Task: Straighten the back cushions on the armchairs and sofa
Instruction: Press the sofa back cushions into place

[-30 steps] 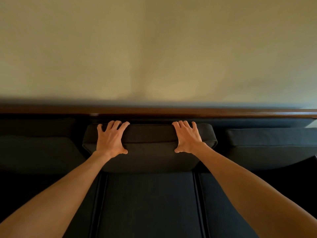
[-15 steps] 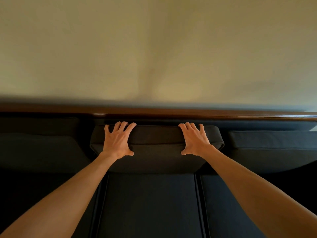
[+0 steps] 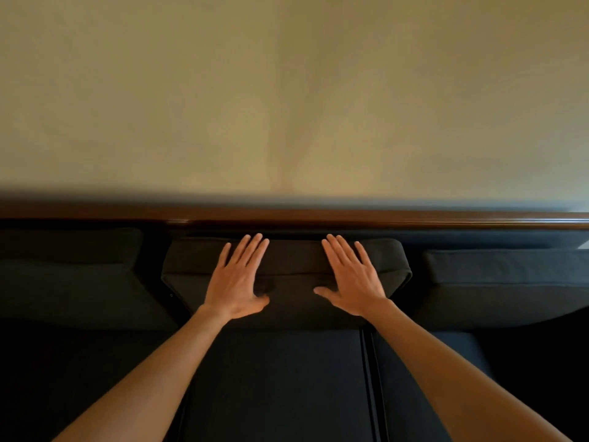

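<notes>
The dark middle back cushion [image 3: 291, 260] of the sofa leans against the backrest, straight ahead of me. My left hand [image 3: 237, 279] lies flat on its left half, fingers straight and pointing toward the wall. My right hand [image 3: 352, 279] lies flat on its right half in the same way. Both palms press on the cushion's top and front face. A left back cushion [image 3: 70, 266] and a right back cushion [image 3: 506, 275] flank it, each apart from my hands.
A brown wooden rail [image 3: 382, 218] runs along the sofa's top against a beige wall [image 3: 287, 106]. Dark seat cushions [image 3: 274, 378] lie below my forearms, with a seam [image 3: 366, 378] between the middle and right ones.
Both hands have let go of the cushion's top edge, flattened and slid closer together. The middle cushion now sits a little further right and more squarely between its neighbours.
</notes>
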Tool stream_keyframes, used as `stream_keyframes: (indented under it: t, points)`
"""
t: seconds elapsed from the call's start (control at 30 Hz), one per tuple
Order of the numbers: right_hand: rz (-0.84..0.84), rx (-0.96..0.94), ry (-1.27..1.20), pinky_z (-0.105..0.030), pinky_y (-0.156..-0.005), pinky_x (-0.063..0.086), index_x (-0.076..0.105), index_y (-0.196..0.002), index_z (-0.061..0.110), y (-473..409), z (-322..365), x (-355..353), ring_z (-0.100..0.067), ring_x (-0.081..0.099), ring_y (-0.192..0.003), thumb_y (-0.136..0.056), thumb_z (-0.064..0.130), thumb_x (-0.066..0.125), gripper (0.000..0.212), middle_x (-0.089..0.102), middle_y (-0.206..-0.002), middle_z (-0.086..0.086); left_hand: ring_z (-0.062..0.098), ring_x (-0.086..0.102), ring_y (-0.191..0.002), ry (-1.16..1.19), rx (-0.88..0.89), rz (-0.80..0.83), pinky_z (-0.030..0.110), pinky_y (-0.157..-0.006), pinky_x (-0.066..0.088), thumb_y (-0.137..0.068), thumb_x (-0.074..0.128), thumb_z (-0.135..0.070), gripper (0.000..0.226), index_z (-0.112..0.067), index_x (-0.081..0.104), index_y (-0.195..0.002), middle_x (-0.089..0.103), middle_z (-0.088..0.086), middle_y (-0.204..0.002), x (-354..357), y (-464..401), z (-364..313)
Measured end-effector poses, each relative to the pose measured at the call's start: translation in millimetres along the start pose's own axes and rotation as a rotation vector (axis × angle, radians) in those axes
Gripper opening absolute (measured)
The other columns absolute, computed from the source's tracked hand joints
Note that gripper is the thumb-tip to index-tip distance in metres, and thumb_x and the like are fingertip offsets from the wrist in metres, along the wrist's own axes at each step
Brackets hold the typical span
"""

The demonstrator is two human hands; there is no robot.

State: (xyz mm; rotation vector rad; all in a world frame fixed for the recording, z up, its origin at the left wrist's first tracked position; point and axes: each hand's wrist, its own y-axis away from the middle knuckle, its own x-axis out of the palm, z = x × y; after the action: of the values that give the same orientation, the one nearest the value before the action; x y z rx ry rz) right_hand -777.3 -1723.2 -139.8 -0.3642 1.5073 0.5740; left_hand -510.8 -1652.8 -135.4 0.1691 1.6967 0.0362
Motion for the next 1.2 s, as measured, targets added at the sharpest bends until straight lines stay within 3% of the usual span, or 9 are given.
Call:
stream_keyframes:
  t: [0.27,0.5,0.63,0.77,0.93,1.03,1.2]
  points:
    - [0.048,0.192,-0.026,-0.04,-0.122,-0.005,0.001,-0.158,0.014,24,-56,-6,-0.017,-0.008,-0.152,-0.077,0.091,0.022,0.114,-0.001,-0.166,-0.002,0.015,-0.019,-0.148,0.018,-0.218,0.035,0.041,-0.121,-0.005,-0.066,0.069,-0.067,0.127,-0.021,-0.011,-0.154,-0.019,-0.003,-0.161,-7,27,47]
    - [0.141,0.224,-0.057,-0.047,-0.123,-0.005,-0.004,-0.157,0.013,20,-48,-25,-0.021,-0.012,-0.152,-0.083,0.072,0.055,0.112,-0.008,-0.166,-0.005,0.016,-0.021,-0.146,0.055,-0.19,0.112,0.043,-0.121,-0.006,-0.073,0.069,-0.059,0.122,-0.021,-0.015,-0.153,-0.023,-0.003,-0.16,-15,23,56]
    - [0.213,0.283,-0.103,-0.058,-0.119,-0.006,-0.008,-0.157,0.014,10,-18,-37,-0.027,-0.014,-0.151,-0.077,0.048,0.068,0.115,-0.011,-0.166,-0.008,0.016,-0.019,-0.147,0.076,-0.142,0.136,0.042,-0.121,-0.004,-0.079,0.067,-0.054,0.113,-0.022,-0.011,-0.154,-0.022,-0.001,-0.161,-24,25,65]
    - [0.169,0.214,-0.18,-0.061,-0.117,-0.009,-0.002,-0.158,0.018,-18,46,-53,-0.026,-0.015,-0.151,-0.075,0.043,0.066,0.11,-0.01,-0.166,-0.006,0.015,-0.013,-0.149,0.141,-0.11,0.108,0.045,-0.121,-0.001,-0.081,0.064,-0.055,0.105,-0.025,-0.004,-0.156,-0.012,-0.003,-0.163,-39,33,92]
    - [0.064,0.053,-0.36,-0.057,-0.118,-0.009,0.03,-0.152,0.025,-73,189,-75,-0.022,-0.005,-0.152,-0.081,0.032,0.064,0.079,0.007,-0.165,-0.002,0.016,0.009,-0.15,0.198,-0.119,0.018,0.047,-0.121,0.014,-0.082,0.063,-0.054,0.09,-0.028,0.015,-0.154,0.018,-0.004,-0.162,-72,61,178]
    - [0.054,-0.029,-0.463,-0.057,-0.119,-0.006,0.042,-0.146,0.025,-104,285,-80,-0.019,0.005,-0.152,-0.084,0.027,0.061,0.065,0.021,-0.162,0.001,0.017,0.016,-0.148,0.172,-0.155,0.013,0.045,-0.12,0.02,-0.08,0.065,-0.054,0.09,-0.029,0.019,-0.153,0.024,-0.004,-0.159,-88,86,256]
    - [0.087,-0.018,-0.354,-0.059,-0.118,-0.002,0.027,-0.152,0.029,-165,412,-65,-0.02,0.003,-0.152,-0.085,0.045,0.063,0.078,0.014,-0.163,0.002,0.02,0.011,-0.15,0.089,-0.211,0.08,0.049,-0.12,0.017,-0.074,0.071,-0.059,0.103,-0.029,0.013,-0.154,0.017,-0.002,-0.161,-99,125,404]
